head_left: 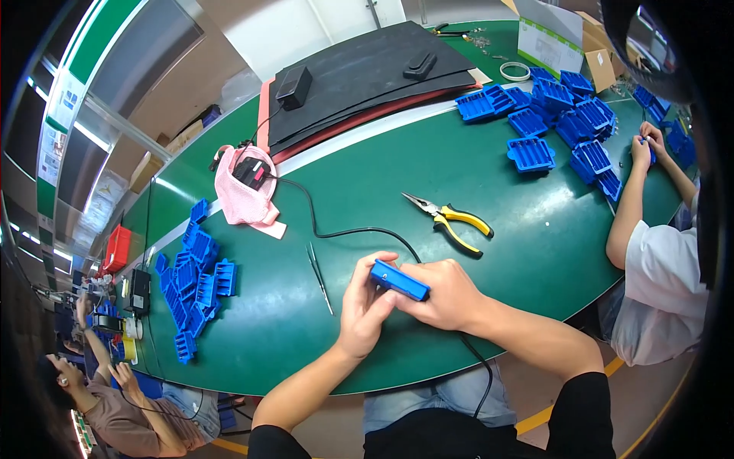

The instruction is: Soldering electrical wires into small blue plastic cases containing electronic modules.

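Near the front edge of the green table, I hold a blue plastic slotted holder (400, 281) between both hands, turned so that a narrow side shows. My left hand (362, 304) grips its left end, fingers behind and thumb in front. My right hand (446, 292) is closed around its right end, with the fingertips partly hidden. A black cable (359, 231) passes behind my hands and comes out below my right wrist. Pliers (449, 222) with yellow and black handles lie beyond my right hand. Metal tweezers (320, 281) lie left of my left hand.
Blue holders are heaped at the left (195, 279) and far right (562, 111). A pink cloth (241, 199) with a black device lies back left, near stacked black sheets (352, 84). One co-worker (657, 283) sits at the right, another (126, 417) at the left.
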A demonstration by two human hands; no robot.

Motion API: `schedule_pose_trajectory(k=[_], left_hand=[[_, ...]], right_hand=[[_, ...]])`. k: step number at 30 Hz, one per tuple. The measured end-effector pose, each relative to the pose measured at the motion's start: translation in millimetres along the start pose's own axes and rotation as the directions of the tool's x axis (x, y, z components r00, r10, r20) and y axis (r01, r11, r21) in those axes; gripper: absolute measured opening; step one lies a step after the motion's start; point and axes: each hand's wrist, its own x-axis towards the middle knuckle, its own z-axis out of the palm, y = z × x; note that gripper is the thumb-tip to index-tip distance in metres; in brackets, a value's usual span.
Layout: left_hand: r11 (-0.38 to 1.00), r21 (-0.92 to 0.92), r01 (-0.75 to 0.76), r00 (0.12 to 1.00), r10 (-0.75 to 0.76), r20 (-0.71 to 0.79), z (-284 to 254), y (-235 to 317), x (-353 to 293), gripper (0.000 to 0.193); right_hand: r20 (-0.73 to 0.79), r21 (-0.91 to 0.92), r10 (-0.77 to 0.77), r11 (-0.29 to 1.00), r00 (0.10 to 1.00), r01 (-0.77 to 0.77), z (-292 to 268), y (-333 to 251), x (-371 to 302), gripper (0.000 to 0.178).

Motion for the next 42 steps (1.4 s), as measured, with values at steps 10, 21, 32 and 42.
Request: schedule_pose_trajectory(k=[10,21,32,42], left_hand=[[0.997,0.006,0.074,0.997,-0.074,0.001,7,3,1,0.053],[0.994,0.001,0.11,0.994,-0.11,-0.024,7,3,2,0.05],[0.989,-0.098,0.108,0.992,-0.113,-0.047,5,-3,1,0.046],[0.998,-0.069,-0.013,1.0,0.011,-0.027,11,-4,-6,0.046]], right_hand=[[0.036,0.013,0.053,0.998,0.998,-0.054,2,5,-2,0.028],[0.047,0.02,0.087,0.996,0.995,-0.088,1,6,-1,0.029],[0.016,-0.005,0.069,0.998,0.998,-0.069,0,3,-3,0.031],[-0.011,-0.059,-0.068,0.996,0.998,0.067,5,5,-5,0.025]])
